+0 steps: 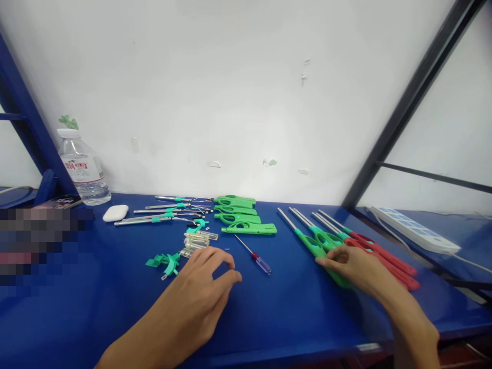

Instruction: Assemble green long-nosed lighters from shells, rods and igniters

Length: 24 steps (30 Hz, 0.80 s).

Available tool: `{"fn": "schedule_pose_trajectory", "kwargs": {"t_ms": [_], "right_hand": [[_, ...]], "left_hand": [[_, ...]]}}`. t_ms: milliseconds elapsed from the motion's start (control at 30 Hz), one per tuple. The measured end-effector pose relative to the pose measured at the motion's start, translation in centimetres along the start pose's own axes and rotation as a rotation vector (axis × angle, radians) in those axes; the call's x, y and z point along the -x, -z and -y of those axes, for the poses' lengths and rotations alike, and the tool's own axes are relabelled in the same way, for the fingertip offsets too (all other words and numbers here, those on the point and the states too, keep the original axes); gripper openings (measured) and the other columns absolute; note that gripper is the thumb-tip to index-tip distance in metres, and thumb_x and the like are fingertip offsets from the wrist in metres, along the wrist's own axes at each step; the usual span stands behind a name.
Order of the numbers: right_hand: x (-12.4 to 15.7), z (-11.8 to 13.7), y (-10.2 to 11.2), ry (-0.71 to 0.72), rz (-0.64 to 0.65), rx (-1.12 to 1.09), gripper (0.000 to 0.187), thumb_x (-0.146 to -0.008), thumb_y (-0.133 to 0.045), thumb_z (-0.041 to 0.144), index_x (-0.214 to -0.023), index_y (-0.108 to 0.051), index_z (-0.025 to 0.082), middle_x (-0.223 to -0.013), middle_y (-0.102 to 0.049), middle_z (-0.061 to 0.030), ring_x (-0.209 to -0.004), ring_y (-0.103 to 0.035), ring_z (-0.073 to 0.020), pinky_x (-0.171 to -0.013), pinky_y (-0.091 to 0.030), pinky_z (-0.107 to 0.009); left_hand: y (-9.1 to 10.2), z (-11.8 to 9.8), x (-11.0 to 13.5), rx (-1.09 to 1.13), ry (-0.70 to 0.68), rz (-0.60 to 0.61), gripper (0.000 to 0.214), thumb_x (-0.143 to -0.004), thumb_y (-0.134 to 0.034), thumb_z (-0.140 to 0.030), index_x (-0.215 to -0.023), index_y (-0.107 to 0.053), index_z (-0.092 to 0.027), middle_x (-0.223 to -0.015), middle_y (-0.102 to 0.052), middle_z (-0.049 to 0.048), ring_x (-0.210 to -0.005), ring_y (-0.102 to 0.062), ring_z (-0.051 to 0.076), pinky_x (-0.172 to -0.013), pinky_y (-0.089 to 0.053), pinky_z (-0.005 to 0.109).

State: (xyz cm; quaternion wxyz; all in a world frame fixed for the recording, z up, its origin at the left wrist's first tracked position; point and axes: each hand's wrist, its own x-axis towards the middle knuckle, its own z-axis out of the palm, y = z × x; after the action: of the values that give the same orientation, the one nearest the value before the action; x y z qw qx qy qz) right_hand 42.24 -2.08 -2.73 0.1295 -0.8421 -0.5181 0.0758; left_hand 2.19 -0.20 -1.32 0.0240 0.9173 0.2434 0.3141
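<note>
My right hand (351,264) pinches the body of a green utility lighter (313,246), one of a row of long-nosed lighters at the right. Beside it lie another green lighter (326,238) and several red lighters (388,253), metal tubes pointing to the wall. My left hand (209,284) hovers over the table with loosely curled fingers and thumb apart, and nothing visible in it. Just beyond its fingers are several clear fuel tanks (198,240). A screwdriver (261,262) with a purple handle lies between my hands. Green lighter housings (249,228) are stacked at the back.
Metal lighter tubes (144,220) with thin wires lie at the back left. Small green plastic parts (169,262) sit left of the tanks. Farther left are a white case (116,213) and a water bottle (84,171). A power strip (417,230) lies beyond the dark frame post (388,138).
</note>
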Motion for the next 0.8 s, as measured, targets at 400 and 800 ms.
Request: {"fn": "schedule_pose_trajectory", "kwargs": {"t_ms": [400, 800], "right_hand": [[-1.6, -2.3, 0.2, -0.124, 0.001, 0.101, 0.032, -0.107, -0.065, 0.052, -0.113, -0.072, 0.021, -0.103, -0.075, -0.0035, -0.084, -0.073, -0.0179, -0.077, -0.062, -0.034], [-2.0, -4.4, -0.4, -0.176, -0.252, 0.109, 0.039, -0.105, -0.064, 0.058, -0.111, -0.072, 0.019, -0.096, -0.075, -0.0035, -0.077, -0.071, -0.0175, -0.074, -0.061, -0.036]], "left_hand": [[0.3, 0.0, -0.1, -0.029, -0.002, 0.017, 0.032, -0.107, -0.042, -0.003, -0.113, -0.066, -0.023, -0.12, -0.064, 0.007, -0.111, -0.06, 0.026, -0.099, -0.05, 0.044], [0.1, 0.0, -0.1, -0.001, 0.016, 0.059, 0.032, -0.108, -0.041, -0.003, -0.116, -0.065, -0.023, -0.122, -0.063, 0.0071, -0.113, -0.059, 0.027, -0.101, -0.048, 0.046]]}}
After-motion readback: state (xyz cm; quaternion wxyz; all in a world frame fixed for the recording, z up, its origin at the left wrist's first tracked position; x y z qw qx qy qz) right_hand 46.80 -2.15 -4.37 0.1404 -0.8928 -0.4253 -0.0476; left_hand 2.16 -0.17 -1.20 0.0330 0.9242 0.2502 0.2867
